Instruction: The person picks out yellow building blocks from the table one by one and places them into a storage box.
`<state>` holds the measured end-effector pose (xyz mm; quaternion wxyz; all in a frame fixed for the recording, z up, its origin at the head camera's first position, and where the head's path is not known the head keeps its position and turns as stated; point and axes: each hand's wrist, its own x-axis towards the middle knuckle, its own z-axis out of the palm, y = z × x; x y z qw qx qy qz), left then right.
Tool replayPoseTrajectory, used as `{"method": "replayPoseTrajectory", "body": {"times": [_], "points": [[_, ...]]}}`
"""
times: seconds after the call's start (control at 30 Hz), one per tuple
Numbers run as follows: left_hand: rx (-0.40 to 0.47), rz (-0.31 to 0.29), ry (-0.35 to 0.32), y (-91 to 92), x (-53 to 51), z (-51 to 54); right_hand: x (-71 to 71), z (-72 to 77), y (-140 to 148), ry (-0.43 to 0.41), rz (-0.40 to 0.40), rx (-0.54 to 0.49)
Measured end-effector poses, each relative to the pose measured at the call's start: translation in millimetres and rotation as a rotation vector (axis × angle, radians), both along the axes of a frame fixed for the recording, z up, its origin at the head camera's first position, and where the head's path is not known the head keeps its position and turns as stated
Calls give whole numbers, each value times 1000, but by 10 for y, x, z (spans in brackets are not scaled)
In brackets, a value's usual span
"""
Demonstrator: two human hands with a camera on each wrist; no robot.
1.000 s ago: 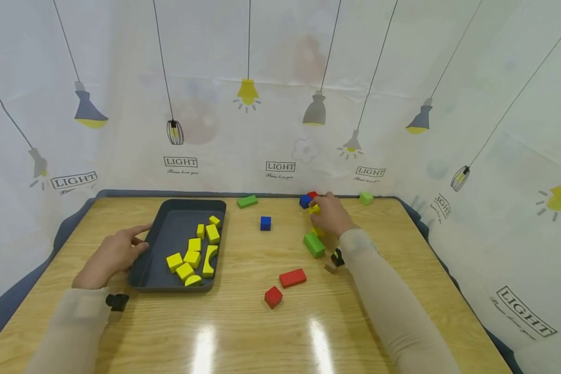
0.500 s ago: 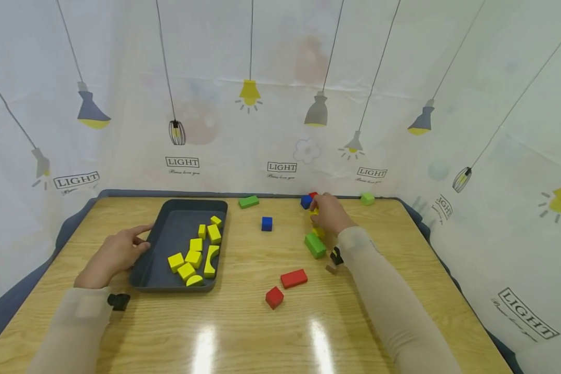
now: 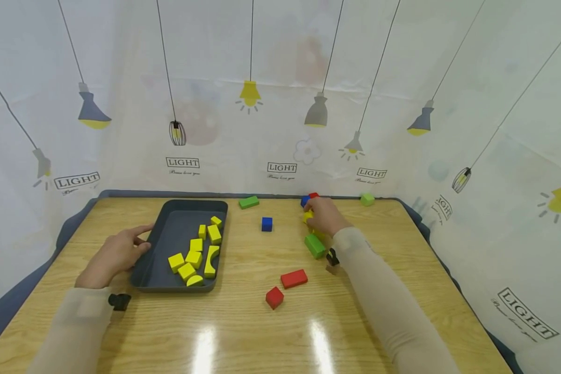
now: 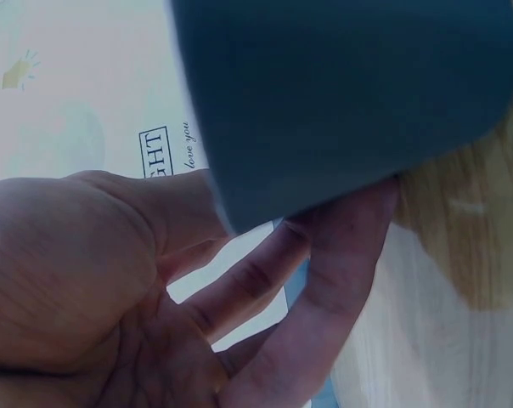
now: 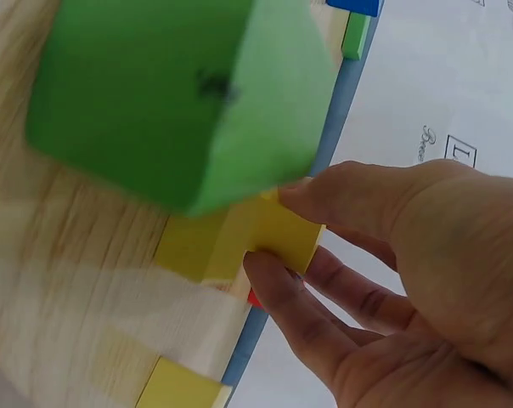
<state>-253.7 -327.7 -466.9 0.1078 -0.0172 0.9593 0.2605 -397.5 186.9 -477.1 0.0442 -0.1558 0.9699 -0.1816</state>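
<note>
My left hand (image 3: 117, 254) grips the left rim of a dark grey tray (image 3: 168, 208), thumb and fingers on its edge. In the left wrist view, the tray wall (image 4: 350, 102) sits between thumb and fingers. Several yellow blocks (image 3: 194, 258) lie inside the tray, mostly on its right side. At the far right of the table, my right hand (image 3: 328, 217) pinches a yellow block (image 5: 286, 234) between thumb and fingertips. Another yellow block (image 5: 188, 245) is beside it, partly hidden by a green block (image 5: 146, 102), which looms large in the right wrist view.
Past the right hand are a blue block (image 3: 305, 201) and a red block (image 3: 314, 195). A blue cube (image 3: 267, 224), a long green block (image 3: 249, 202), a light green block (image 3: 367, 199), a red bar (image 3: 294, 279) and a red cube (image 3: 274, 297) are scattered on the wooden table (image 3: 243, 332).
My right hand has shifted slightly left and nearer, and the yellow block in its fingers shows more now. The left hand and the tray hold their place.
</note>
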Motion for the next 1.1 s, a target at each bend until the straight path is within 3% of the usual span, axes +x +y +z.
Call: {"method": "replayPoseTrajectory", "body": {"times": [0.3,0.57,1.1], "points": [[-12,-14,16,-1,5,5,48,68,-214,44,40,-11],[-48,-16,25,-15,-13,-11,135,154,-482,23,42,-30],[-43,-19,30,-10,7,19,234,331,-1116,93,203,-38]]}}
